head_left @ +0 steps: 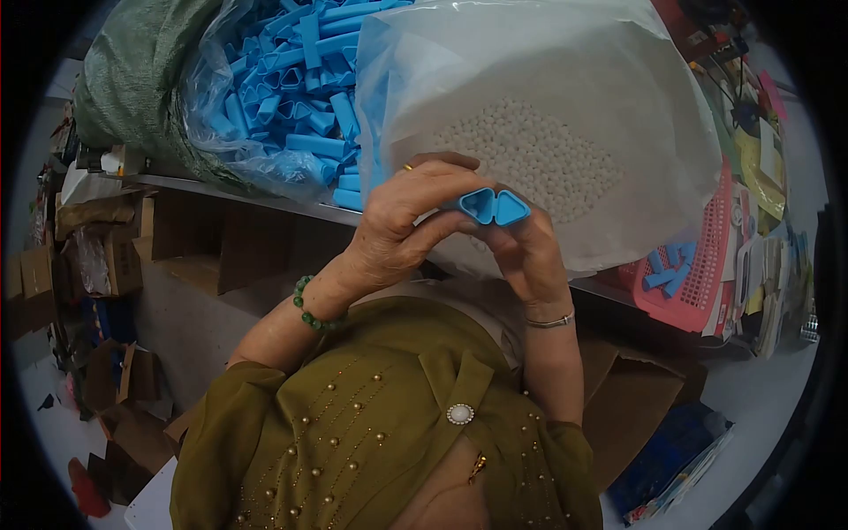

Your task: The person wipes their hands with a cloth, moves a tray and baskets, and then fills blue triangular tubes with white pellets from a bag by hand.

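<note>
Two blue triangular tubes (477, 206) are held side by side between my hands, their ends facing up toward me. The left one shows a hollow opening, while the right one looks filled or capped at its end. My left hand (397, 216) pinches the left tube with thumb and fingers. From below and the right, my right hand (530, 256) closes around the right tube, its fingers partly hidden. Just beyond the hands, small white balls (539, 159) lie heaped on a white plastic sheet or bag (618, 97).
Many blue triangular tubes (291, 79) fill a clear plastic bag inside a green woven sack (132, 79) at the back left. A pink basket (707, 283) at right contains several blue pieces (671, 269). Cardboard boxes (216, 234) stand under the table.
</note>
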